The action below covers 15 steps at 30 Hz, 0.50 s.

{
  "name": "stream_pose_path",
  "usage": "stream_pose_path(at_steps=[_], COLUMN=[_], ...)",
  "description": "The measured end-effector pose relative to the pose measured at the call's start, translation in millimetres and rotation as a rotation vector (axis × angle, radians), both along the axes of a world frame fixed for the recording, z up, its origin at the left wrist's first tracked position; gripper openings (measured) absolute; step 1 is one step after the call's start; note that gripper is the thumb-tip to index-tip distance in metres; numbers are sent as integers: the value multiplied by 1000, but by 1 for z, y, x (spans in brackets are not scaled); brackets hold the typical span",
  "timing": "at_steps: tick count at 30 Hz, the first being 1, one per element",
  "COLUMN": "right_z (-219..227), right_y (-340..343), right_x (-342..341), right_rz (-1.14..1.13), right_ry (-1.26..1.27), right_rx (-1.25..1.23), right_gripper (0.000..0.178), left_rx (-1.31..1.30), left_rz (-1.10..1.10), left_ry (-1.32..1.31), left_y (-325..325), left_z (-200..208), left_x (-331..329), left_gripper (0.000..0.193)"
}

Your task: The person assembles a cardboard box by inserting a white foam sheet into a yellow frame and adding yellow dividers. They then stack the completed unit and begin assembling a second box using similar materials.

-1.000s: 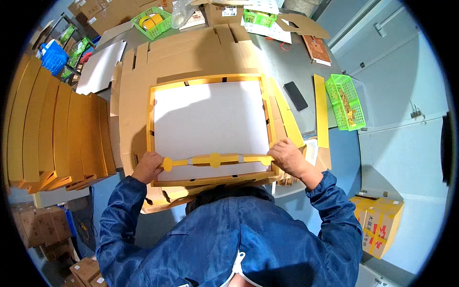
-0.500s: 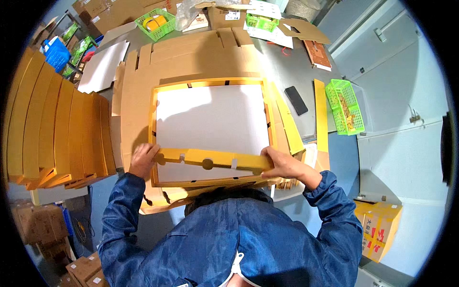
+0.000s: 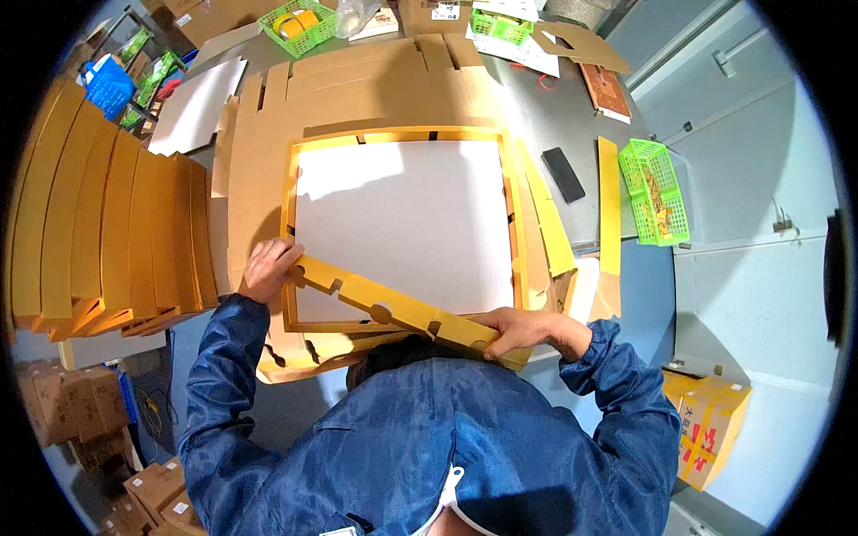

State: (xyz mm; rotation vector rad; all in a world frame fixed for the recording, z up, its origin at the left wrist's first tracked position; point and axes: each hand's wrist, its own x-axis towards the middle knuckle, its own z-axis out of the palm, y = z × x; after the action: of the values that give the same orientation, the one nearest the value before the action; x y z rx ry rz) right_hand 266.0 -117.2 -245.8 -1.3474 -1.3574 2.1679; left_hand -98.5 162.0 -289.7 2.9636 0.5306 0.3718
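Note:
A yellow notched strip [image 3: 411,317] with round cut-outs is gripped by both hands, one at each end. My left hand [image 3: 270,270] closes on its left end, over the near-left side of a shallow yellow frame [image 3: 398,137]. My right hand [image 3: 527,330] grips the right end, fingers wrapped over it, near the frame's near-right corner. The strip slants from upper left to lower right across the frame's near part. Inside the frame lies a white panel [image 3: 402,223]. The frame rests on flattened brown cardboard [image 3: 357,89].
Yellow frames [image 3: 107,214] stand stacked at left. On the right are yellow strips [image 3: 609,205], a black phone [image 3: 563,175] and a green basket [image 3: 655,192] with small pieces. Another green basket [image 3: 304,37] holds tape at the back. A taped carton [image 3: 710,429] sits lower right.
The strip's right end has swung toward me with my right hand, so it slants more steeply. My left hand keeps its end near the frame's left side. The view has shifted slightly.

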Motion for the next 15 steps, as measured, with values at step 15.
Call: stream_pose_path(at_steps=[15], right_z=[31], right_y=[11], right_x=[19], right_rz=[-166], right_ry=[-460], right_rx=[304], right_gripper=[61], left_rx=[-339], left_rz=[60], left_ry=[52], left_y=[-12], left_z=[4], left_x=[15], left_gripper=[32])
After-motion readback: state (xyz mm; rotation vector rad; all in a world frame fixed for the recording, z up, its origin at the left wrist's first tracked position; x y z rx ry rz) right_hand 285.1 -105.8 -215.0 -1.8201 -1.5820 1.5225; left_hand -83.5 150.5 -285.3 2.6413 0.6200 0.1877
